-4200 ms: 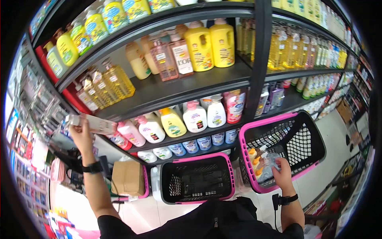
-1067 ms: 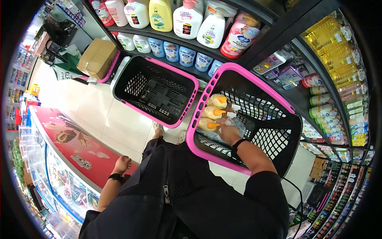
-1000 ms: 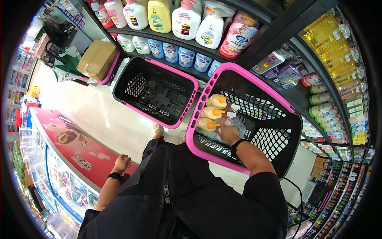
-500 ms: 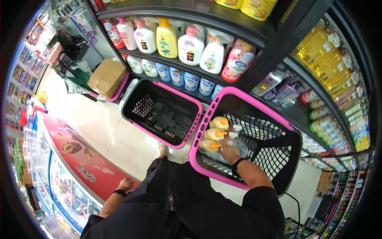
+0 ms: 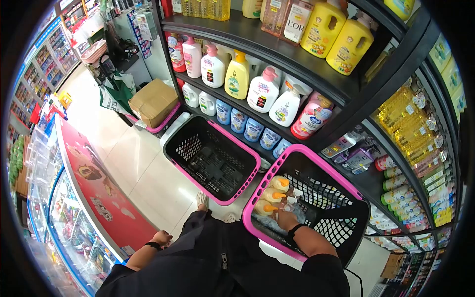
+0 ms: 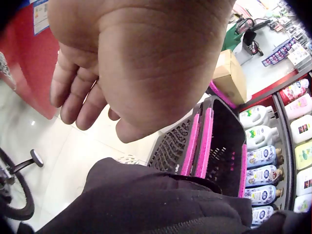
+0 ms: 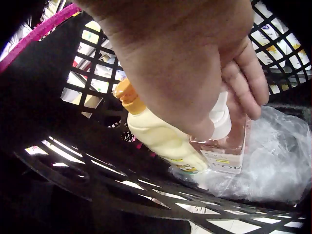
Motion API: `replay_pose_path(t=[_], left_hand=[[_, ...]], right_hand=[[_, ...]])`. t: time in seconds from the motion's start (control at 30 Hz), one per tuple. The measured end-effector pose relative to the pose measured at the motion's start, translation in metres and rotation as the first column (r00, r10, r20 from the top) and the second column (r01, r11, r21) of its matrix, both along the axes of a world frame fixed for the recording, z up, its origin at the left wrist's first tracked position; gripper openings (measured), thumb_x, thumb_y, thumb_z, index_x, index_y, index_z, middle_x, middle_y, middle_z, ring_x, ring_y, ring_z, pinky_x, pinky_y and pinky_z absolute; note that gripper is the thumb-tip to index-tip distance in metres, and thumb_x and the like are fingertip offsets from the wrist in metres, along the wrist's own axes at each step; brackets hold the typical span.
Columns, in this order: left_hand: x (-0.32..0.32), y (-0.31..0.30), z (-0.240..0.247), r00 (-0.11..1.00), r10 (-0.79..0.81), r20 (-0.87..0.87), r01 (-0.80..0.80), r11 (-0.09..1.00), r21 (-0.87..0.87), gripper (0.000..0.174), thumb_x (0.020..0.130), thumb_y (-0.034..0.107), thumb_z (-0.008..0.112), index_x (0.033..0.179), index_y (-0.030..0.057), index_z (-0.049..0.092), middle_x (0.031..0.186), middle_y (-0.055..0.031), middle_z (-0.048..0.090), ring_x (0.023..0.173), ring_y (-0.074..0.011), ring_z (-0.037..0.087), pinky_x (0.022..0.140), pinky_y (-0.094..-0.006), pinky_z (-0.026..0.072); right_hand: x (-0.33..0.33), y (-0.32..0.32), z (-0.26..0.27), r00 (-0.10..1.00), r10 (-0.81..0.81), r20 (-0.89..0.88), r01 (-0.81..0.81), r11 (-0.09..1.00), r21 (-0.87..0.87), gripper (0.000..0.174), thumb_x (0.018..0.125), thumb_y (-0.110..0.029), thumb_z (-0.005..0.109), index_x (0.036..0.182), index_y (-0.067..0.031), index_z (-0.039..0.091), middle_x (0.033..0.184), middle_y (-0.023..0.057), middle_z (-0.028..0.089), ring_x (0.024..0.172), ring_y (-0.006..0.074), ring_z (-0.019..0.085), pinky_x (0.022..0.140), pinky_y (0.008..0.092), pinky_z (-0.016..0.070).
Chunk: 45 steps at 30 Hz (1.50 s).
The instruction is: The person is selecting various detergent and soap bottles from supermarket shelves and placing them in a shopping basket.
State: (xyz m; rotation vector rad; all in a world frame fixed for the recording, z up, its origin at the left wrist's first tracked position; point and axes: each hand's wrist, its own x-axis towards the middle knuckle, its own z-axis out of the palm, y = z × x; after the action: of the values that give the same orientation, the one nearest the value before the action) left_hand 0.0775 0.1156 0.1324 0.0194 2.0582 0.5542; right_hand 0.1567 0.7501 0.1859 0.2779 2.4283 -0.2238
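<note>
My right hand (image 5: pixel 287 219) reaches down into the black basket with the pink rim (image 5: pixel 326 166). In the right wrist view that hand (image 7: pixel 190 73) holds a pinkish pump bottle (image 7: pixel 233 151) near its white pump head, thumb in front and fingers behind. Beside it leans a cream bottle (image 7: pixel 165 139) with an orange pump, and crumpled clear plastic (image 7: pixel 280 156) lies on the other side. The head view shows 3 cream bottles (image 5: pixel 272 194) in a row there. My left hand (image 5: pixel 161 239) hangs by my side, fingers loosely bent and holding nothing (image 6: pixel 141 68).
Another black basket (image 5: pixel 213 163), pink-trimmed, stands on the floor to the left, with a cardboard box (image 5: pixel 153 103) beyond it. Shelves of white and yellow bottles (image 5: pixel 237 76) rise ahead. A red-fronted counter (image 5: pixel 99 183) runs along my left.
Earlier my left hand held a long pale box up by the shelf; now it hangs low without it. The head view has since tilted up, showing more shelf. My right hand stays in the basket.
</note>
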Motion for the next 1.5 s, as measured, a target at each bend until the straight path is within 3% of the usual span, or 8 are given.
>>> replay_pose_path(t=[0.13, 0.23, 0.33, 0.73, 0.93, 1.07, 1.2, 1.5], left_hand=[[0.002, -0.003, -0.015, 0.997, -0.077, -0.021, 0.076, 0.996, -0.041, 0.033, 0.086, 0.025, 0.057, 0.087, -0.0042, 0.072, 0.078, -0.0152, 0.073, 0.070, -0.0261, 0.072, 0.065, -0.0382, 0.0579], [-0.011, 0.030, 0.031, 0.959, 0.224, 0.176, -0.177, 0.953, -0.247, 0.040, 0.087, 0.039, 0.061, 0.098, 0.0039, 0.076, 0.102, -0.0183, 0.074, 0.099, -0.0335, 0.070, 0.088, -0.0438, 0.0537], [-0.020, 0.036, 0.029, 0.990, 0.086, 0.114, -0.065, 0.981, -0.181, 0.034, 0.086, 0.026, 0.057, 0.082, -0.0035, 0.073, 0.078, -0.0149, 0.074, 0.070, -0.0275, 0.072, 0.064, -0.0394, 0.0569], [-0.231, 0.111, -0.080, 0.835, -0.537, -0.123, 0.528, 0.844, -0.101, 0.047, 0.088, 0.041, 0.065, 0.100, -0.0036, 0.072, 0.107, -0.0273, 0.070, 0.105, -0.0403, 0.067, 0.091, -0.0461, 0.0528], [-0.326, 0.321, 0.117, 0.772, -0.182, -0.610, 0.541, 0.691, 0.479, 0.037, 0.089, 0.030, 0.067, 0.112, -0.0002, 0.066, 0.102, -0.0240, 0.070, 0.099, -0.0395, 0.068, 0.087, -0.0450, 0.0535], [-0.346, 0.458, 0.225, 0.600, -0.336, -0.726, 0.782, 0.437, 0.445, 0.037, 0.087, 0.026, 0.070, 0.113, -0.0003, 0.064, 0.099, -0.0209, 0.068, 0.095, -0.0373, 0.067, 0.083, -0.0446, 0.0528], [-0.327, 0.563, 0.269, 0.529, -0.004, -0.848, 0.829, 0.217, 0.516, 0.049, 0.084, 0.023, 0.072, 0.123, -0.0039, 0.057, 0.120, -0.0249, 0.061, 0.113, -0.0409, 0.059, 0.098, -0.0447, 0.0479], [-0.292, 0.676, 0.267, 0.449, 0.247, -0.858, 0.686, 0.521, 0.509, 0.091, 0.071, 0.027, 0.081, 0.142, -0.0071, 0.036, 0.139, -0.0297, 0.047, 0.130, -0.0456, 0.043, 0.112, -0.0486, 0.0348]], right_hand=[[-0.007, -0.001, 0.015, 0.996, 0.015, 0.091, -0.018, 0.999, 0.032, 0.070, 0.091, -0.025, 0.058, 0.148, 0.0051, 0.030, 0.111, 0.0232, 0.070, 0.103, 0.0363, 0.069, 0.083, 0.0466, 0.0546], [-0.007, 0.009, 0.008, 0.989, 0.036, 0.145, -0.039, 0.999, 0.021, 0.061, 0.091, -0.027, 0.058, 0.146, -0.0071, 0.040, 0.117, 0.0203, 0.069, 0.108, 0.0357, 0.067, 0.091, 0.0478, 0.0524], [-0.009, 0.007, 0.041, 0.987, 0.036, 0.157, -0.032, 0.999, -0.027, 0.057, 0.093, -0.027, 0.056, 0.147, -0.0130, 0.042, 0.120, 0.0200, 0.068, 0.107, 0.0369, 0.068, 0.089, 0.0483, 0.0531], [0.005, -0.004, 0.168, 0.786, -0.574, -0.229, 0.523, 0.815, -0.248, 0.057, 0.084, -0.031, 0.072, 0.132, -0.0049, 0.056, 0.110, 0.0217, 0.070, 0.104, 0.0398, 0.067, 0.089, 0.0452, 0.0536], [0.028, -0.099, 0.201, 0.592, -0.588, -0.551, 0.545, 0.796, -0.263, 0.046, 0.082, -0.024, 0.074, 0.119, 0.0010, 0.063, 0.108, 0.0223, 0.070, 0.103, 0.0402, 0.065, 0.091, 0.0468, 0.0513], [0.027, -0.153, 0.190, 0.448, -0.479, -0.755, 0.623, 0.773, -0.121, 0.033, 0.080, -0.020, 0.075, 0.107, -0.0022, 0.067, 0.101, 0.0197, 0.070, 0.104, 0.0393, 0.064, 0.092, 0.0476, 0.0498], [0.023, -0.173, 0.172, 0.309, -0.400, -0.863, 0.702, 0.708, -0.077, 0.020, 0.078, -0.016, 0.074, 0.093, -0.0040, 0.068, 0.089, 0.0156, 0.069, 0.091, 0.0366, 0.065, 0.083, 0.0468, 0.0512], [0.015, -0.178, 0.181, 0.217, -0.380, -0.899, 0.762, 0.641, -0.087, 0.007, 0.073, -0.010, 0.071, 0.075, -0.0072, 0.065, 0.072, 0.0098, 0.066, 0.071, 0.0311, 0.064, 0.067, 0.0428, 0.0514]])
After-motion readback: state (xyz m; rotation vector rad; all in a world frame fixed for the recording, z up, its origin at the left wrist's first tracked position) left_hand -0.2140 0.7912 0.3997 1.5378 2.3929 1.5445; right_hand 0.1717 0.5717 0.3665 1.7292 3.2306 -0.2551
